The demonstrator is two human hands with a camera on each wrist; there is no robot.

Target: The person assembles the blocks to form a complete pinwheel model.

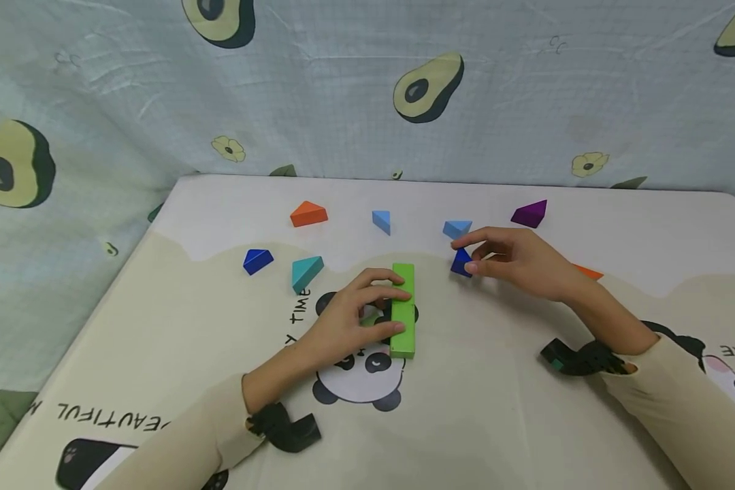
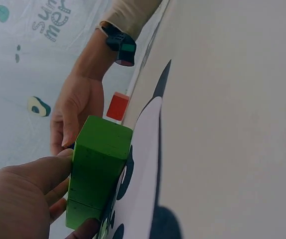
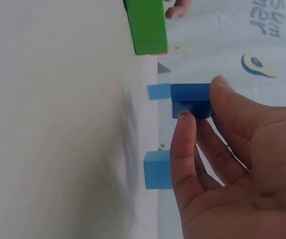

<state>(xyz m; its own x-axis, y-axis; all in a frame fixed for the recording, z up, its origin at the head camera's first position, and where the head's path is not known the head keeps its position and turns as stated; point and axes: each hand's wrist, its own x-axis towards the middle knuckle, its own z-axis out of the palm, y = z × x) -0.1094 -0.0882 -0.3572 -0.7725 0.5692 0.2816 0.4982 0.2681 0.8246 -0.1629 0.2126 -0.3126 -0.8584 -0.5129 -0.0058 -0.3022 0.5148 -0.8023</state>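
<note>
In the head view, two light green rectangular blocks (image 1: 403, 346) lie end to end near the middle of the table. My left hand (image 1: 358, 309) grips them, thumb and fingers against their sides and top. The left wrist view shows the green block (image 2: 98, 154) close up between the thumb and a fingertip. A bit of green under my left palm is too hidden to tell. To the right, my right hand (image 1: 514, 262) pinches a dark blue triangular block (image 1: 461, 263) between thumb and fingers. The right wrist view shows this blue block (image 3: 190, 93) raised off the table.
Beyond the hands lie an orange (image 1: 309, 214), a purple (image 1: 529, 214) and two light blue triangular blocks (image 1: 382, 221). A second dark blue block (image 1: 258, 261) and a teal one (image 1: 307, 272) lie left. An orange piece (image 1: 588, 271) is partly behind my right wrist.
</note>
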